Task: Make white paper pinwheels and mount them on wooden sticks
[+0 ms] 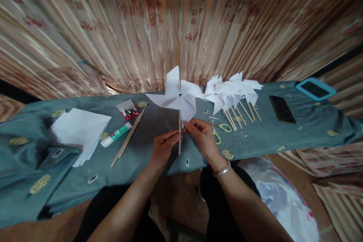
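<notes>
A white paper pinwheel (pixel 187 106) with a silver pin at its centre stands upright on a thin wooden stick (pixel 179 145) in front of me. My left hand (pixel 164 147) pinches the stick between thumb and fingers, below the paper blades. With its fingers closed, my right hand (pixel 200 134) grips the tip of the pinwheel's lowest blade, just right of the stick. Several more white pinwheels (pixel 216 100) lie overlapped to the right, their sticks pointing towards me. Scissors (pixel 224 127) with green handles rest beside my right hand.
Left of my hands lie two wooden sticks (pixel 129 136), a glue tube (pixel 117 134), a red box of pins (pixel 127 110) and white paper sheets (pixel 82 124). A phone (pixel 283 109) and a blue-framed device (pixel 316 89) sit at the right. Curtains (pixel 181 19) hang behind the cloth-covered table (pixel 159 164).
</notes>
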A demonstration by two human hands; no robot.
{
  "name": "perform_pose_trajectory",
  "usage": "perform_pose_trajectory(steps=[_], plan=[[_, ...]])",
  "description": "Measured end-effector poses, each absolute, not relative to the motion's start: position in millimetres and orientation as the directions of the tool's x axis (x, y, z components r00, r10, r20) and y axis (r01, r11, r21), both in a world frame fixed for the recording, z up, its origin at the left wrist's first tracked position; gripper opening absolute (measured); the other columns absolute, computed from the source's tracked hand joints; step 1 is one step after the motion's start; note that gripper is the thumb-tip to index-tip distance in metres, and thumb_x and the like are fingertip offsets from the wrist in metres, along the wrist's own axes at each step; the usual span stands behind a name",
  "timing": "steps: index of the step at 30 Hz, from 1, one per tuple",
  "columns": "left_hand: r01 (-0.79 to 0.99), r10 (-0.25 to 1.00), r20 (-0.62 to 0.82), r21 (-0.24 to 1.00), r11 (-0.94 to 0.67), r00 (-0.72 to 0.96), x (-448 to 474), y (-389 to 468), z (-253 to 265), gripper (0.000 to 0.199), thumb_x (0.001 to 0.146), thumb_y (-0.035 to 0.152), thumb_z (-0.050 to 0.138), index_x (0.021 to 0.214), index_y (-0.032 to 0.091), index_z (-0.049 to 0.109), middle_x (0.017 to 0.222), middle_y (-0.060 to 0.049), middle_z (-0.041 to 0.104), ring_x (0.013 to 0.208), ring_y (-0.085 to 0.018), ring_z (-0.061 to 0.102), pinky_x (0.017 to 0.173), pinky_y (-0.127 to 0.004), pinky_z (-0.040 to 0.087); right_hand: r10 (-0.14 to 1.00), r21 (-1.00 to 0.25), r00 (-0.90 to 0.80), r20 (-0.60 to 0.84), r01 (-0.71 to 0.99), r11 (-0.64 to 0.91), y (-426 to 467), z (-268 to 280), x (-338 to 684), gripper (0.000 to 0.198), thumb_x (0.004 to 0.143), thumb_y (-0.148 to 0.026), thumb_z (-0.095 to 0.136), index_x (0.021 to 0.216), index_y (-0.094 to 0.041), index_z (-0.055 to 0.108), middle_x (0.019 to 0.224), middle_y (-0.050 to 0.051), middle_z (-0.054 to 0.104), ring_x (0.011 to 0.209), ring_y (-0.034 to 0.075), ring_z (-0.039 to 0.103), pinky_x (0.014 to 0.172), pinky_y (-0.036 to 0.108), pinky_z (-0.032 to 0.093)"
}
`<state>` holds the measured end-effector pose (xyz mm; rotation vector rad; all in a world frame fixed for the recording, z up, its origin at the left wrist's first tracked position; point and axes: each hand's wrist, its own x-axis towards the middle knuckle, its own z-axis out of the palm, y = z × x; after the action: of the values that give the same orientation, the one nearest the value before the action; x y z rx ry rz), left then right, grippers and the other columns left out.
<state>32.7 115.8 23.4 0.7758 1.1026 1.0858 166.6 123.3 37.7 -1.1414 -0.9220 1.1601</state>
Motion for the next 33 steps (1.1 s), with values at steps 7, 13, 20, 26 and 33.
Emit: perform_pose_trajectory(steps=[7, 13, 20, 26, 33], plan=[[-0.281, 0.948, -0.308, 0.905, 0.319, 0.082, 31.3, 115.1, 22.9, 0.029, 0.056, 0.037, 0.086, 0.08, 0.021, 0.082, 0.074, -0.005, 0.077, 0.07, -0.016, 0.066, 0.073, -0.03, 0.052, 0.981, -0.991, 0.196, 0.0, -0.132, 0.026, 122.8, 37.1, 170.1, 0.038, 0.065, -0.055, 0.082, 0.056, -0.021, 0.069, 0.056, -0.002, 0.066, 0.053, 0.011, 0.053, 0.055, 0.025, 0.043], [-0.253, 0.946, -0.312, 0.911, 0.325, 0.092, 31.6, 114.4, 23.6, 0.029, 0.056, 0.039, 0.087, 0.078, 0.02, 0.082, 0.076, -0.006, 0.077, 0.07, -0.016, 0.065, 0.071, -0.028, 0.051, 0.897, -0.986, 0.442, 0.019, -0.139, 0.089, 132.3, 41.9, 205.7, 0.034, 0.065, -0.053, 0.082, 0.061, -0.021, 0.071, 0.061, -0.001, 0.068, 0.057, 0.011, 0.057, 0.058, 0.025, 0.046], [-0.246, 0.932, -0.337, 0.9, 0.36, 0.132, 34.6, 110.6, 22.9, 0.03, 0.053, 0.039, 0.088, 0.076, 0.02, 0.082, 0.076, -0.006, 0.077, 0.071, -0.016, 0.066, 0.071, -0.028, 0.051, 0.866, -0.974, 0.5, -0.014, -0.202, 0.101, 138.5, 45.6, 220.1, 0.036, 0.053, -0.052, 0.089, 0.065, -0.021, 0.075, 0.06, -0.001, 0.069, 0.056, 0.009, 0.056, 0.058, 0.024, 0.046], [-0.25, 0.918, -0.364, 0.884, 0.394, 0.159, 37.5, 109.0, 23.6, 0.033, 0.051, 0.04, 0.089, 0.076, 0.02, 0.082, 0.071, -0.005, 0.076, 0.067, -0.015, 0.065, 0.07, -0.027, 0.05, 0.906, -0.979, 0.423, 0.005, -0.181, 0.09, 136.6, 43.5, 212.7, 0.032, 0.055, -0.049, 0.089, 0.064, -0.022, 0.075, 0.059, -0.002, 0.069, 0.055, 0.01, 0.054, 0.058, 0.025, 0.045], [-0.205, 0.924, -0.359, 0.902, 0.38, 0.13, 39.4, 109.7, 23.1, 0.033, 0.052, 0.042, 0.089, 0.077, 0.021, 0.082, 0.076, -0.006, 0.077, 0.069, -0.016, 0.066, 0.07, -0.028, 0.051, 0.935, -0.984, 0.353, 0.011, -0.163, 0.073, 130.6, 45.9, 202.7, 0.026, 0.064, -0.047, 0.084, 0.064, -0.023, 0.075, 0.061, -0.001, 0.068, 0.059, 0.013, 0.053, 0.061, 0.027, 0.045]])
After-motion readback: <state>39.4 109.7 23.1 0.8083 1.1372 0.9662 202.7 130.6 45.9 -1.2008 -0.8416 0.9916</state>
